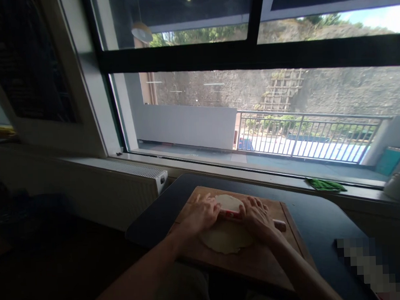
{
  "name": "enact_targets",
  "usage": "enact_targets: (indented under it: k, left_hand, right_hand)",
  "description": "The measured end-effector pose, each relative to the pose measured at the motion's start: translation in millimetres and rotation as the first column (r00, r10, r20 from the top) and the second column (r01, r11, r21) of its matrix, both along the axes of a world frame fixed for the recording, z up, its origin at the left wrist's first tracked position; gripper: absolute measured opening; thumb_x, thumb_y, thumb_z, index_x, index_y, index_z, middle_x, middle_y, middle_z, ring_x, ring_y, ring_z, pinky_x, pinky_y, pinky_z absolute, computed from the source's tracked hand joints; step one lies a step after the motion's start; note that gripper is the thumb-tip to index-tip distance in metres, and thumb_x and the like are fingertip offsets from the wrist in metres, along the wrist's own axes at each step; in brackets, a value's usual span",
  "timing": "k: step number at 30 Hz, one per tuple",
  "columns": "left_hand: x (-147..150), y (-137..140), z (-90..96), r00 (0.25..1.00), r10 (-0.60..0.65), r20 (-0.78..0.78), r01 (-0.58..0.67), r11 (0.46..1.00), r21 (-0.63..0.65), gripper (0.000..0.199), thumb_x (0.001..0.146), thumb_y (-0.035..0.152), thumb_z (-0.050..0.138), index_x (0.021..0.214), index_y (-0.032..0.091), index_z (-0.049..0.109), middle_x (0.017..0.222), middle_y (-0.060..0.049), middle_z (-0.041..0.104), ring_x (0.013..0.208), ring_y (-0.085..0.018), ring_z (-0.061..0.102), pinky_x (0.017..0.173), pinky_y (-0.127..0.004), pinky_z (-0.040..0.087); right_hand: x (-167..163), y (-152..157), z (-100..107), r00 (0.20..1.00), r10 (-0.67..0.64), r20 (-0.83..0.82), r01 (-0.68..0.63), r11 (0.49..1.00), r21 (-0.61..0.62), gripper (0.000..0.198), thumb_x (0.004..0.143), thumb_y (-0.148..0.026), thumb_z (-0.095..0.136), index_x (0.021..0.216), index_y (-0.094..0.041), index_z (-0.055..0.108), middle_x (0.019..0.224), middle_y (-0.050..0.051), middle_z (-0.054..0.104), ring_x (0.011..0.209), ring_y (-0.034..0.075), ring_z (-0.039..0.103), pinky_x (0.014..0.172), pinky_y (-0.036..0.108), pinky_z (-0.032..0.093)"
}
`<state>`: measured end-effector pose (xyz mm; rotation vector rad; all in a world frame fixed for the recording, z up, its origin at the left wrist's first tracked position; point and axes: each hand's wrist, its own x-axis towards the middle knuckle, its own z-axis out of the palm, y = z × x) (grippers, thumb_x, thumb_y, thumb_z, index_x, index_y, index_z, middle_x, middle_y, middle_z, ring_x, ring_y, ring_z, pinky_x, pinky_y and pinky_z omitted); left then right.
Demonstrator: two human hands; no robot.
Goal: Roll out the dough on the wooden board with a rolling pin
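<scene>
A flat, pale sheet of dough with an uneven edge lies on a wooden board. Across it rests a rolling pin, with a red mark on its middle and its right handle poking out past my wrist. My left hand curls over the pin's left part, hiding that end. On the right part lies my right hand, its fingers bent over the top. Dough shows both beyond the pin and on my side of it.
The board sits on a dark table beside a window. A green cloth lies on the sill. To the left stands a white radiator. A blurred-out item is at the table's right edge.
</scene>
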<state>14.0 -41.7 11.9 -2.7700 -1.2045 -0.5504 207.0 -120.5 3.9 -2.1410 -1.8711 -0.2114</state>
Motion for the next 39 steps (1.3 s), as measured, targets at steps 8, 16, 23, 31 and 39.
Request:
enact_targets:
  k: [8,16,23,31,39]
  left_hand:
    - [-39,-46,-14.4,0.998,-0.048,0.039,0.050,0.998,-0.040,0.042,0.096,0.034,0.024,0.117,0.022,0.058,0.127,-0.005,0.058,0.129,-0.021,0.039,0.109,-0.045,0.022]
    - [14,30,3.4,0.980,0.194,-0.043,-0.196,0.980,-0.045,0.042,0.093,0.033,0.026,0.104,0.020,0.065,0.126,-0.010,0.057,0.126,-0.028,0.039,0.104,-0.056,0.024]
    - [-5,-21,-10.7,0.999,0.033,-0.034,-0.034,0.999,-0.032,0.044,0.094,0.037,0.027,0.122,0.021,0.055,0.129,-0.007,0.057,0.122,-0.023,0.045,0.108,-0.044,0.024]
    - [-16,-57,-22.1,0.999,-0.029,-0.041,0.030,0.999,0.014,0.052,0.095,0.041,0.022,0.136,0.015,0.040,0.142,-0.011,0.042,0.132,-0.024,0.034,0.111,-0.044,0.021]
    - [27,52,4.9,0.975,0.114,-0.193,-0.146,0.977,-0.158,0.044,0.092,0.039,0.031,0.119,0.016,0.057,0.132,-0.013,0.053,0.125,-0.029,0.044,0.101,-0.052,0.033]
  right_hand:
    - [-5,-47,-29,0.986,0.143,0.081,-0.144,0.990,0.000,0.055,0.094,-0.047,0.024,0.139,-0.017,0.034,0.147,0.009,0.033,0.135,0.025,0.024,0.109,0.046,0.015]
    - [-6,49,23,0.997,0.078,-0.015,-0.079,0.983,-0.163,0.039,0.094,-0.041,0.028,0.115,-0.025,0.057,0.123,0.009,0.056,0.120,0.025,0.042,0.096,0.041,0.032]
    - [-10,-1,-9,0.995,0.102,0.011,-0.102,0.995,-0.017,0.046,0.095,-0.044,0.023,0.128,-0.024,0.049,0.140,0.007,0.043,0.133,0.024,0.028,0.104,0.043,0.024]
    - [-5,-41,-25,0.978,0.207,0.036,-0.208,0.978,0.030,0.048,0.095,-0.046,0.027,0.134,-0.023,0.043,0.142,0.006,0.041,0.133,0.023,0.029,0.108,0.043,0.019]
    - [-7,62,20,0.997,0.068,-0.037,-0.072,0.988,-0.134,0.038,0.094,-0.042,0.030,0.113,-0.025,0.059,0.112,0.009,0.061,0.112,0.023,0.048,0.090,0.038,0.036]
